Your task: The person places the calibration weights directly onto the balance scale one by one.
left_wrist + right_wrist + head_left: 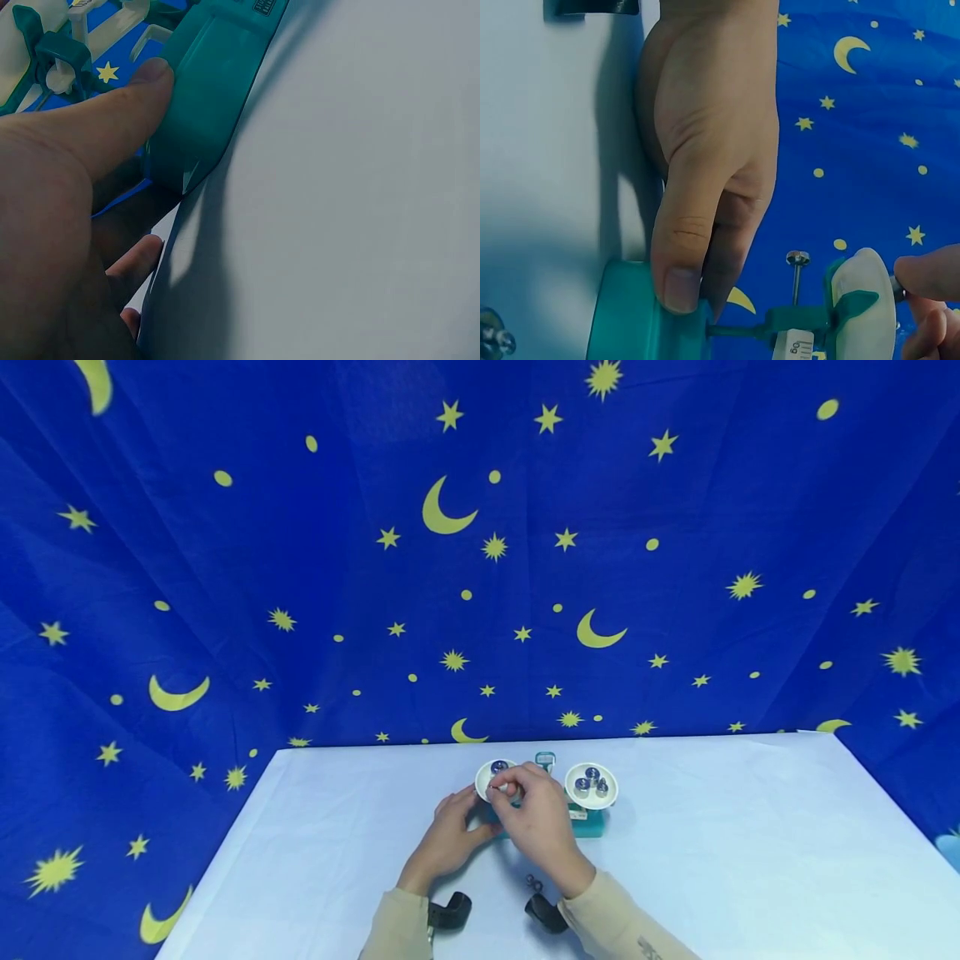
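Observation:
A teal balance scale (591,824) with two white pans stands on the table. My left hand (450,835) grips the left end of its base, thumb on the near face in the left wrist view and fingers behind. My right hand (546,822) pinches a small metal weight (898,289) at the left pan (482,783); in the right wrist view only its fingertips show, beside that pan. Another metal weight (499,767) sits in the left pan, partly hidden by the right hand. Three metal weights (582,787) stand in the right pan (614,789).
Small metal weights (534,883) lie on the white table (750,860), close to the right wrist. Black wrist mounts (452,912) hang under both forearms. A blue curtain (675,527) with yellow stars and moons rises behind the table's far edge.

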Demonstrator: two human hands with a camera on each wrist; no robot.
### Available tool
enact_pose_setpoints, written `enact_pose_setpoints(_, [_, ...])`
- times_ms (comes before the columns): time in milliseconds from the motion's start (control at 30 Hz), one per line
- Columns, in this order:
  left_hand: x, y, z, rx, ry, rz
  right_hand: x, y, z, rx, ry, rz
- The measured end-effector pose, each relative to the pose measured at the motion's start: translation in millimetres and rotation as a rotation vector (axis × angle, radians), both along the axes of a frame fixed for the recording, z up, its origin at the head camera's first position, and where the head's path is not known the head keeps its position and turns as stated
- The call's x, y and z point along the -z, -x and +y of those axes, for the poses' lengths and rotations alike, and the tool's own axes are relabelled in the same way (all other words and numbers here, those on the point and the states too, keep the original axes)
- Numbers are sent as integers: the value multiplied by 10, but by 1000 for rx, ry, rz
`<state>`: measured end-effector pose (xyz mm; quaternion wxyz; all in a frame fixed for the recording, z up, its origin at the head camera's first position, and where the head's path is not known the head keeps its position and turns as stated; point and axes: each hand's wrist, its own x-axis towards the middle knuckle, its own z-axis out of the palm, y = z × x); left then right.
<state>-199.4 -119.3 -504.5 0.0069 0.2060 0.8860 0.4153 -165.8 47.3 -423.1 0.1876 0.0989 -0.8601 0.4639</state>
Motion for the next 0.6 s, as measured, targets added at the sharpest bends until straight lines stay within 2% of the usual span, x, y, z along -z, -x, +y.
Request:
enact_pose_setpoints(233, [-14,-3,-1,2,10,-6,13,21,-58,26,-41,59])
enact_pose_setpoints(600, [-13,5,1,1,20,-16,45,60,-87,28,-79,82])
